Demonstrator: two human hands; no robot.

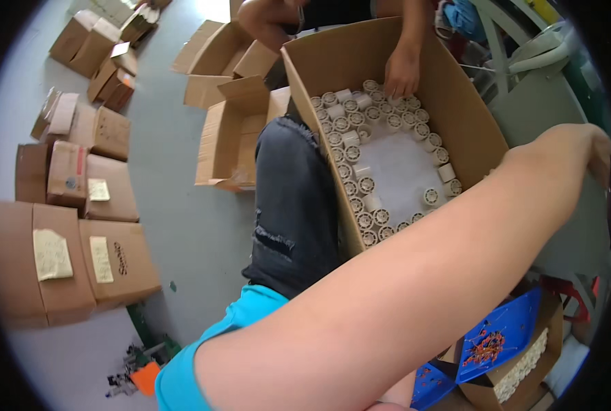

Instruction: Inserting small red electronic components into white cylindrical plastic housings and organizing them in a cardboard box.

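Observation:
My left arm stretches across the view from a turquoise sleeve at the lower left. At its end my left hand (599, 156) is at the far right rim, beside a dark edge; its fingers are mostly hidden. Below that arm, at the bottom edge, a small patch of skin seems to be my right hand (391, 404), its fingers not showing. A large open cardboard box (363, 243) lies beyond my forearm. Inside are many white round plastic parts (353, 153) with spoked ends, set around a pale sheet (405, 168). Another person's hand (402, 72) reaches among them.
Open cardboard boxes (216, 140) stand left of the large box; closed cartons (117, 257) line the left side. At lower right, blue trays (521, 312) hold small red-and-black pieces, beside a carton of cream pieces (524, 366). A grey surface (542, 113) is at right.

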